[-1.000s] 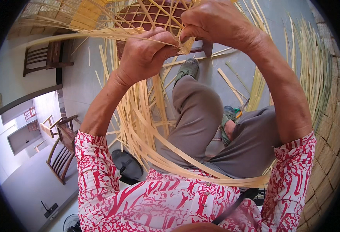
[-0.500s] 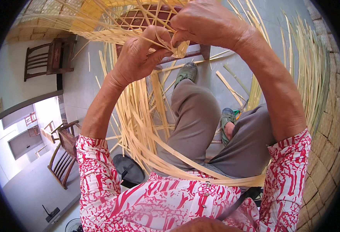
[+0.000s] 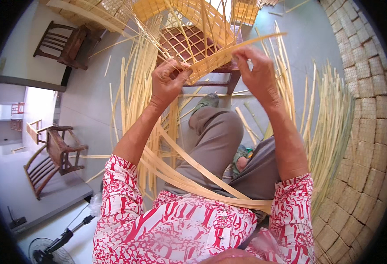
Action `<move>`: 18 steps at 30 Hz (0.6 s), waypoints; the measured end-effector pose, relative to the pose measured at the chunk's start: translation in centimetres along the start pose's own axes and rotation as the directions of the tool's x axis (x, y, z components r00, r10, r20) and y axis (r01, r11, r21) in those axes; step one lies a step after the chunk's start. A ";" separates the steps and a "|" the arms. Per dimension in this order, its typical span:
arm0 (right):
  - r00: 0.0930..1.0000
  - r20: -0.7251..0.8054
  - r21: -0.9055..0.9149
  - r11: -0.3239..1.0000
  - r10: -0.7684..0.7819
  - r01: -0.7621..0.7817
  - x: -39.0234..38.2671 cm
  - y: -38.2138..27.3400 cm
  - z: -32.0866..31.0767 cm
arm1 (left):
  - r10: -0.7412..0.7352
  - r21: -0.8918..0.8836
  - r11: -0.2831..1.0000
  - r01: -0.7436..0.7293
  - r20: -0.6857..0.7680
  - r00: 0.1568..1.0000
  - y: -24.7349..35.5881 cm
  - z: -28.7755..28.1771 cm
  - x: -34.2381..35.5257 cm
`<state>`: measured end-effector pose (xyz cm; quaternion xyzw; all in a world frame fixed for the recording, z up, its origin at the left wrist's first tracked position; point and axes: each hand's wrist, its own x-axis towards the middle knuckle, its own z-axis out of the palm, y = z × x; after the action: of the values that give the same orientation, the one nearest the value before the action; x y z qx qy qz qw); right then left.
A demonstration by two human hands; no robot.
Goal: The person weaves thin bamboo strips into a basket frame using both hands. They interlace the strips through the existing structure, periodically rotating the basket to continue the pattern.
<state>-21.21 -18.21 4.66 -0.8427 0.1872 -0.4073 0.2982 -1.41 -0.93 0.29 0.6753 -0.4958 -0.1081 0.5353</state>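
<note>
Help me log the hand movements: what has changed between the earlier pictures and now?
The right hand has left the spot beside the left hand and moved right, close to a projecting strip; contact is unclear. More of the woven basket now shows. The left hand keeps its grip at the basket's edge, and long bands stay across the lap.

2 nearer wooden chairs [image 3: 60, 148] at left, black fan [image 3: 51, 251]

Red-and-white shirt [image 3: 180, 226]; grey trousers [image 3: 217, 143]
</note>
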 end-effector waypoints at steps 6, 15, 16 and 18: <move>0.950 0.262 0.137 0.968 0.171 -0.212 -2.9 -0.9 1.5 | -0.007 -0.091 0.996 0.005 -0.017 1.000 -1.8 1.2 0.4; 0.832 0.516 0.001 0.971 0.203 -0.238 -5.8 -1.8 -0.2 | 0.080 -0.037 0.996 -0.082 -0.052 0.995 -5.2 3.2 1.8; 0.837 0.510 0.017 0.971 0.197 -0.239 -6.4 -1.8 -0.6 | 0.101 -0.011 0.995 -0.102 -0.059 0.993 -5.3 3.5 1.9; 0.838 0.511 -0.013 0.977 0.190 -0.214 -6.5 -2.4 -1.0 | 0.177 -0.095 0.977 -0.192 -0.141 0.974 -6.5 3.9 2.4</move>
<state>-25.74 -13.15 3.01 -0.8890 0.1803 -0.1405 0.3968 0.75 -5.65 -5.75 0.6019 -0.5135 -0.0398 0.6103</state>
